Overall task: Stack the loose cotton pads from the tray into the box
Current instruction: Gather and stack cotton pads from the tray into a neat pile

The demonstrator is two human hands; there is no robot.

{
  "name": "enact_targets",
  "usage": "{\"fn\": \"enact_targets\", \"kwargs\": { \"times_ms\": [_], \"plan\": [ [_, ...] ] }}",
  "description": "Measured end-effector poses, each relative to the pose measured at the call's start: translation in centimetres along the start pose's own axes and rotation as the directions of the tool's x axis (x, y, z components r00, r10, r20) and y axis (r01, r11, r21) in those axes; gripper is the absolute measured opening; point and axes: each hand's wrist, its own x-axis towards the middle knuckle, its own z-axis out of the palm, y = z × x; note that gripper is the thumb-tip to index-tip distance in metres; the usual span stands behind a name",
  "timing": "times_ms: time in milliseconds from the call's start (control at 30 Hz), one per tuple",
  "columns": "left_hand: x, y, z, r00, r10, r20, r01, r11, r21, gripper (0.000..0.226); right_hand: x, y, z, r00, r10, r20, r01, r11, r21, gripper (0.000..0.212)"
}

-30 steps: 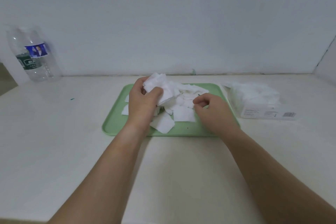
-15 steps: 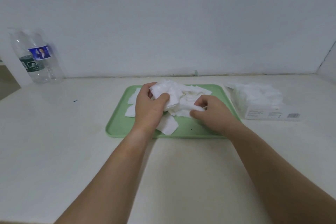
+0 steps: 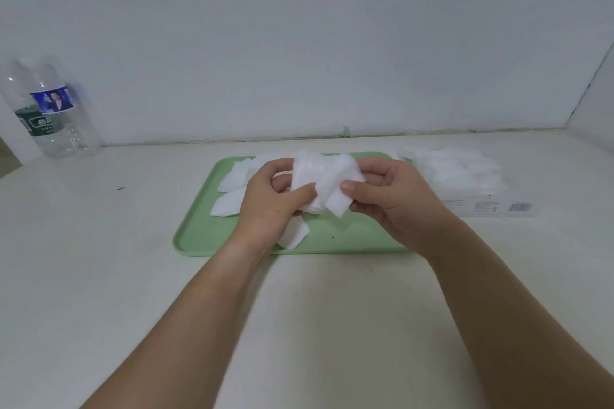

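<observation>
Grips a thick bundle of cotton pads (image 3: 324, 181) from both sides, just above the middle of the tray (image 3: 199, 232), with the left hand (image 3: 269, 206) curled round the nine o'clock edge, thumb pressed on the front, and with the right hand (image 3: 388, 206) pinching the three o'clock edge, thumb on top. Looks like the squaring-up step ahead of the carry. To do it well: keep both thumbs firm but light, since soft cotton probably crushes and slips; nudge the skewed corners into line, above all the one jutting out at five o'clock; shift the whole bundle into one hand only once the edges agree; then carry it toward the clear box (image 3: 465, 183) at three o'clock of the tray, just beside the rim and seemingly part filled with white pads, and lower it flat rather than dropping it. Leaves more loose pads (image 3: 232, 176) on the green tray at nine to ten o'clock of the hands, plus one at six o'clock below the left hand, so probably calls for several more rounds. Beyond that, a pale cream bench (image 3: 99, 276), matt and faintly marked, with a small blue fleck at nine o'clock of the tray. Farther out, at ten o'clock, a clear plastic bottle (image 3: 50, 116) with a blue and green label, set back against a plain white wall (image 3: 299, 43); at two o'clock, a corner with a second wall.
</observation>
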Motion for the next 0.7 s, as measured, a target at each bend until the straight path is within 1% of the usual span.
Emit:
{"fn": "enact_targets", "kwargs": {
  "times_ms": [100, 267, 333, 433, 567, 700],
  "plan": [
    [0.06, -0.33, 0.24, 0.999, -0.002, 0.054, 0.001, 1.0, 0.031, 0.037, -0.03, 0.06, 0.28, 1.0, -0.003, -0.001, 0.003, 0.999, -0.049, 0.025],
    [-0.04, -0.53, 0.39, 0.991, 0.0, 0.133, -0.001, 1.0, 0.01, 0.031, 0.07, 0.27, 0.57, 0.991, -0.077, -0.113, 0.05, 0.974, -0.22, 0.01],
    [-0.08, -0.54, 0.4, 0.987, -0.001, 0.16, 0.002, 1.0, -0.006, 0.028, 0.13, 0.33, 0.63, 0.986, -0.099, -0.135, 0.058, 0.959, -0.278, 0.006],
    [0.01, -0.62, 0.33, 0.982, 0.007, 0.191, -0.001, 0.999, -0.032, 0.026, 0.14, 0.41, 0.73, 0.981, -0.11, -0.161, 0.055, 0.948, -0.313, 0.006],
    [-0.07, -0.47, 0.35, 0.974, -0.004, 0.225, 0.021, 0.997, -0.074, 0.033, 0.34, 0.66, 0.74, 0.969, -0.137, -0.207, 0.052, 0.927, -0.372, 0.008],
    [-0.04, -0.43, 0.43, 0.972, -0.023, 0.232, 0.04, 0.997, -0.068, 0.024, 0.46, 0.9, 0.99, 0.954, -0.172, -0.245, 0.048, 0.896, -0.442, 0.01]
  ]
}}
